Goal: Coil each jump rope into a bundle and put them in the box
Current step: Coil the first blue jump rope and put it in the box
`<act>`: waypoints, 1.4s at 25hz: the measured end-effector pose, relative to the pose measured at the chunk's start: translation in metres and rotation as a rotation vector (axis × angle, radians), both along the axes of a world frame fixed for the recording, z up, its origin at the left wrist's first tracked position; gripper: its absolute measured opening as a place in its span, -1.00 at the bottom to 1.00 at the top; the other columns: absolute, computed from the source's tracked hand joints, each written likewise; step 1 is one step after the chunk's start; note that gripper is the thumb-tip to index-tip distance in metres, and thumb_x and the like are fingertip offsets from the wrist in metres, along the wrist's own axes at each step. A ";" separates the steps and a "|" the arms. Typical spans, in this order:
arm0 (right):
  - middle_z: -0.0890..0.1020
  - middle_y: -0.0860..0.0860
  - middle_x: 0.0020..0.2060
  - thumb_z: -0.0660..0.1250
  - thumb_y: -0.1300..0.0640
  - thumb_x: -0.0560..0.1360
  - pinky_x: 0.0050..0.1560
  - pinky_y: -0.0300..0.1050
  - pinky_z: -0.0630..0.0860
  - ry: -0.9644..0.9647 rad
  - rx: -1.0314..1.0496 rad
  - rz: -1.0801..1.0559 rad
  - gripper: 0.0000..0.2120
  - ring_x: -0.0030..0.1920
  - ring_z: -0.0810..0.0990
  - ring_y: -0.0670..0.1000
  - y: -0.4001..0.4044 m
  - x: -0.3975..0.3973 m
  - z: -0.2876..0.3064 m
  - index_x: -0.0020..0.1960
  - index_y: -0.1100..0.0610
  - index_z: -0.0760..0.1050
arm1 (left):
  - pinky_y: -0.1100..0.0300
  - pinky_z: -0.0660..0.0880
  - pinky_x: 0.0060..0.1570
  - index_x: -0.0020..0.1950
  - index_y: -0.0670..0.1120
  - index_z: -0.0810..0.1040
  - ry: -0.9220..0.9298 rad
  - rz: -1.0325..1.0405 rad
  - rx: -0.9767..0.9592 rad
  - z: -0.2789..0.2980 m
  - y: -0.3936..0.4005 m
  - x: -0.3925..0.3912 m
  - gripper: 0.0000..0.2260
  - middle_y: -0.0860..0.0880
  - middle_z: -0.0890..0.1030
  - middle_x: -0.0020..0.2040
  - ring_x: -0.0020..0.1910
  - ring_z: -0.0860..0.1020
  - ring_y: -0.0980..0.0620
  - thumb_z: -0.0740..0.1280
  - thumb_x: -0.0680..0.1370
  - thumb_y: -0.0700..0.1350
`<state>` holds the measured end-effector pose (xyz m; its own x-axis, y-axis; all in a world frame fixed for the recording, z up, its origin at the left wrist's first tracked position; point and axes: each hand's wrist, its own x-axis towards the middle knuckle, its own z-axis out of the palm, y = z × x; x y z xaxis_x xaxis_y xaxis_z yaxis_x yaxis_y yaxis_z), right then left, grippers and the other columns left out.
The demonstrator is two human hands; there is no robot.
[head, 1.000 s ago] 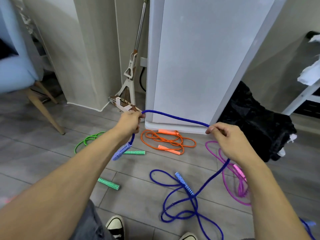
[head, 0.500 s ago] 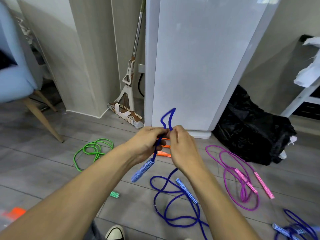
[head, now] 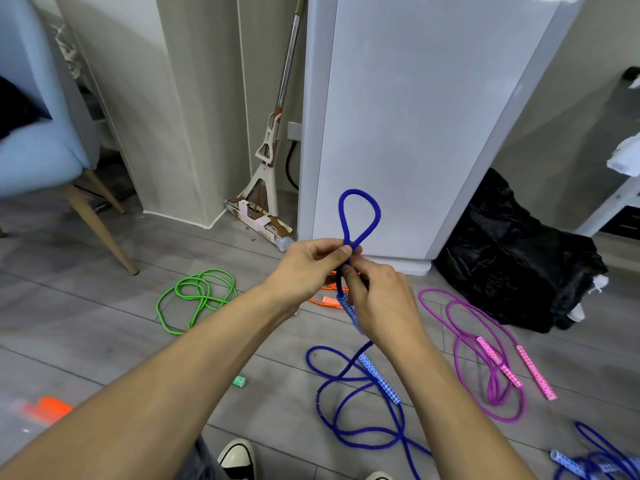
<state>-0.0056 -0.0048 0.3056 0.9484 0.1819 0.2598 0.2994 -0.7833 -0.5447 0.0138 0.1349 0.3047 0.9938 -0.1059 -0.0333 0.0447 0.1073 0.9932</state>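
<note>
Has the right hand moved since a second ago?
Yes. The right hand has swung left from above the pink jump rope, now meeting the left hand on the blue jump rope.

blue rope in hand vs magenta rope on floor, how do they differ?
The blue rope is dark blue; the magenta rope is purple-pink. The blue rope is pinched into a raised loop by the left hand and right hand, its tail trailing down; the magenta rope lies loose, untouched. Both have patterned handles.
</note>
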 end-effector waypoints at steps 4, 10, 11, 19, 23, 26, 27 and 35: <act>0.57 -0.11 -0.35 0.15 -0.03 0.67 -0.31 -0.12 0.38 0.002 0.132 0.012 -0.75 -0.26 0.55 -0.01 0.003 -0.001 0.002 0.00 -0.06 0.59 | 0.15 0.62 -0.08 0.05 -0.20 0.61 -0.142 0.079 0.144 0.005 0.000 0.000 -0.83 -0.03 0.70 -0.17 -0.16 0.66 0.06 0.23 0.66 -0.19; 0.31 -0.13 -0.57 0.24 -0.01 0.65 -0.46 -0.27 0.20 0.484 0.265 0.277 -0.70 -0.51 0.25 -0.10 -0.030 0.003 0.006 -0.18 0.05 0.59 | 0.25 0.48 -0.48 -0.01 -0.18 0.43 0.090 0.342 -0.623 0.010 0.032 0.030 -0.85 -0.04 0.40 -0.39 -0.55 0.41 0.08 0.12 0.70 -0.19; 0.28 -0.10 -0.54 0.25 -0.01 0.64 -0.48 -0.25 0.17 0.584 0.285 0.274 -0.70 -0.51 0.21 -0.07 -0.042 0.004 0.007 -0.17 0.09 0.62 | 0.32 0.37 -0.55 -0.02 -0.16 0.42 0.129 0.383 -0.703 0.009 0.041 0.034 -0.85 -0.02 0.37 -0.42 -0.59 0.32 0.12 0.12 0.70 -0.18; 0.44 -0.16 -0.55 0.27 0.09 0.64 -0.35 -0.27 0.28 0.404 0.112 0.139 -0.77 -0.49 0.38 -0.18 -0.086 0.011 0.017 -0.13 0.07 0.63 | 0.36 0.13 -0.60 -0.14 -0.15 0.44 0.186 0.428 -0.501 0.007 0.072 0.041 -0.73 0.06 0.26 -0.56 -0.65 0.16 0.14 0.06 0.69 -0.15; 0.49 -0.20 -0.49 0.26 0.04 0.64 -0.34 -0.26 0.27 0.247 0.089 0.203 -0.79 -0.45 0.39 -0.18 -0.060 0.006 0.024 -0.13 0.02 0.60 | 0.30 0.20 -0.56 -0.08 -0.15 0.46 0.162 0.129 -0.169 0.012 0.036 0.021 -0.76 -0.02 0.44 -0.41 -0.57 0.24 0.12 0.08 0.70 -0.15; 0.58 -0.26 -0.38 0.26 0.03 0.64 -0.31 -0.39 0.32 0.185 0.126 0.223 -0.81 -0.34 0.49 -0.24 -0.038 0.001 0.023 -0.11 -0.01 0.58 | 0.26 0.28 -0.50 -0.03 -0.11 0.46 0.011 -0.010 0.198 0.009 0.017 0.008 -0.81 -0.13 0.64 -0.16 -0.47 0.33 0.05 0.10 0.70 -0.13; 0.59 -0.29 -0.38 0.26 0.03 0.64 -0.29 -0.42 0.34 0.167 0.169 0.204 -0.82 -0.32 0.52 -0.27 -0.033 0.000 0.023 -0.10 -0.02 0.57 | 0.24 0.28 -0.48 -0.03 -0.09 0.46 -0.030 -0.041 0.265 0.009 0.011 0.003 -0.82 -0.15 0.62 -0.16 -0.44 0.34 0.03 0.11 0.70 -0.12; 0.66 -0.19 -0.24 0.24 -0.03 0.63 -0.18 -0.25 0.44 0.098 0.212 0.037 -0.81 -0.17 0.59 -0.21 -0.028 0.000 0.015 -0.05 -0.02 0.59 | 0.24 0.38 -0.23 -0.06 -0.09 0.50 -0.171 -0.229 0.607 0.013 0.001 -0.007 -0.76 -0.02 0.63 -0.27 -0.40 0.44 0.23 0.11 0.70 -0.08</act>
<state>-0.0057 -0.0330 0.3209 0.9645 0.1683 0.2034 0.2639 -0.6376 -0.7238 0.0068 0.1358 0.3176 0.9449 -0.3272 0.0023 -0.1636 -0.4661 0.8695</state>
